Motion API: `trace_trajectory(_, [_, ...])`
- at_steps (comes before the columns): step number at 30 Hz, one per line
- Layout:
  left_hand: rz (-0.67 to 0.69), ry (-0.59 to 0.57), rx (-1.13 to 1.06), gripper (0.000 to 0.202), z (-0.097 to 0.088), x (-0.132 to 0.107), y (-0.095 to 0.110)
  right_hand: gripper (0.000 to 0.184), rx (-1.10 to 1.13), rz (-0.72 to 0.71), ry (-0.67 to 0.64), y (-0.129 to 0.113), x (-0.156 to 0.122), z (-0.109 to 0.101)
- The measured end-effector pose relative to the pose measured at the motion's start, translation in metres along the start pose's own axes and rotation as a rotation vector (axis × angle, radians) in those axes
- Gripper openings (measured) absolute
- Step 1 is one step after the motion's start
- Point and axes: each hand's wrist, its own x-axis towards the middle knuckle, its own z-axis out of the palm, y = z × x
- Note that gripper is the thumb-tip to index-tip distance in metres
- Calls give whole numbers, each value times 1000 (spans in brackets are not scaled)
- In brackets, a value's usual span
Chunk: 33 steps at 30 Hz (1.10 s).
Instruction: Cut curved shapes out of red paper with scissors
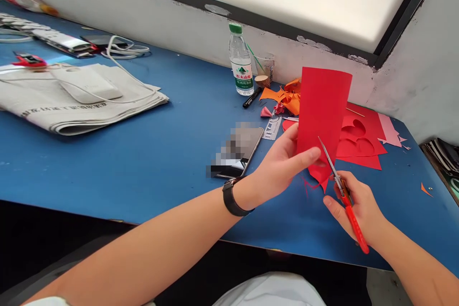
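My left hand (281, 165) pinches the lower edge of a folded red paper sheet (322, 114), holding it upright above the blue table (150, 153). My right hand (358, 208) grips red-handled scissors (342, 191); their metal blades lie across the paper's lower part, near my left thumb. A thin red paper strip hangs from the sheet's bottom edge. A black watch sits on my left wrist.
A phone (238, 153) lies face up left of my left hand. Behind the paper are red sheets with cut-out shapes (362, 138), orange scraps (287, 98), a metal ruler stencil (272, 127), a black marker (252, 97), a water bottle (241, 62) and a plastic cup (264, 69). Newspapers with a cable (82, 100) lie far left.
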Motion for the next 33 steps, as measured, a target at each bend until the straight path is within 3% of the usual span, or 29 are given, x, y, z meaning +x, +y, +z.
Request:
trace_trajectory(3, [-23,38,33,34,4,3,5,35,96,24,-38,1,-2,0])
trace_trajectory(11, [87,15,181,25,1,3,11,50,489,106,-280,0,-12,-4])
trace_trajectory(17, [132,81,264,30,0,0,8,61,567,128,-280,-3,-15,-2])
trace_trajectory(21, [131,59,333,25,-1,-5,9,67,631,123,-268,-4,-16,0])
trace_trajectory(24, [133,52,384,22,-2,-6,9,64,664,126,-319,-4,-16,0])
trace_trajectory(33, [249,16,557,23,-6,-4,6,61,681,174,-291,-1,-19,4])
